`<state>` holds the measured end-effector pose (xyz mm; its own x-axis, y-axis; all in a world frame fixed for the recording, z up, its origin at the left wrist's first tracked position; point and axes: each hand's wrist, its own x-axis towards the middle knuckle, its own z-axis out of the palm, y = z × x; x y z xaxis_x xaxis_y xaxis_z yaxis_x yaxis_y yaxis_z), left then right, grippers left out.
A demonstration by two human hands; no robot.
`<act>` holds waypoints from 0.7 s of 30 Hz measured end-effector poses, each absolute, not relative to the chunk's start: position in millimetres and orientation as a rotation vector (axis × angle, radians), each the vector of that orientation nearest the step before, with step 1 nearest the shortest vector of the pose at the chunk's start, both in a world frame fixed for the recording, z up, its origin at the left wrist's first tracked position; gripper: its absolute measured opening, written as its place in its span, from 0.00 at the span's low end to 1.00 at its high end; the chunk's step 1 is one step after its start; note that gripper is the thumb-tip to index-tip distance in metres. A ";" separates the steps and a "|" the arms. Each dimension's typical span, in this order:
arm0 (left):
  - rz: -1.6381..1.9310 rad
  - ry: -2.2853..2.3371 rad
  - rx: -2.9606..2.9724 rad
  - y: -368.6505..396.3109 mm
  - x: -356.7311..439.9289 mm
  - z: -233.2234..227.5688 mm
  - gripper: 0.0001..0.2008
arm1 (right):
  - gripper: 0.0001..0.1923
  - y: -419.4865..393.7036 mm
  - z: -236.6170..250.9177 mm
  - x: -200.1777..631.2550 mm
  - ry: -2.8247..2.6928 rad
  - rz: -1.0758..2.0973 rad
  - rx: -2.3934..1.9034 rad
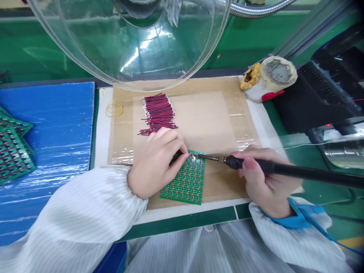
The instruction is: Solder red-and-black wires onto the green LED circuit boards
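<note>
My left hand (160, 161) is closed in a pinch over the upper left part of a green circuit board (186, 182). Between thumb and forefinger is what looks like a short thin wire, mostly covered by the fingers. My right hand (263, 176) grips the black handle of a soldering iron (236, 162) like a pen. The iron's tip points left and meets the board's top edge, close to my left fingertips. Just beyond my left hand lies a row of red-and-black wires (159, 110) with pale ends. The board has rows of small identical units.
A clear round magnifier lens (136, 49) hangs over the back. Yellow rubber bands (114, 108) lie on the cardboard mat (222, 189). At left, wired boards (14, 151) rest on a blue sheet (65, 125). A crusted pot (270, 77) with yellow sponge stands beside a black device (301, 98).
</note>
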<state>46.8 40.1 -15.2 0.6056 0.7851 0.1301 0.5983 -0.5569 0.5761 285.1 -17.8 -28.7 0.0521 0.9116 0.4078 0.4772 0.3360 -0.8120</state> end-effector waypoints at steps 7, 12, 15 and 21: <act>0.413 1.151 2.439 38.6 52.3 -5.5 0.08 | 0.05 -14.9 -27.2 276.2 -1.329 0.369 -1.277; 0.436 1.197 2.553 66.4 40.3 2.7 0.07 | 0.07 -13.6 -26.8 276.4 -1.244 0.361 -1.319; 0.390 1.306 2.602 88.1 27.9 0.8 0.06 | 0.08 -13.7 -27.1 278.0 -1.252 0.364 -1.312; 0.541 1.186 2.513 93.7 19.5 -8.3 0.08 | 0.07 -13.6 -27.2 279.4 -1.260 0.370 -1.323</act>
<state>19.5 93.7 -8.3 0.5861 0.7845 0.2028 0.6676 -0.6094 0.4277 279.4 -13.6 -27.2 0.3600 0.8085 0.4656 0.4285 0.3001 -0.8523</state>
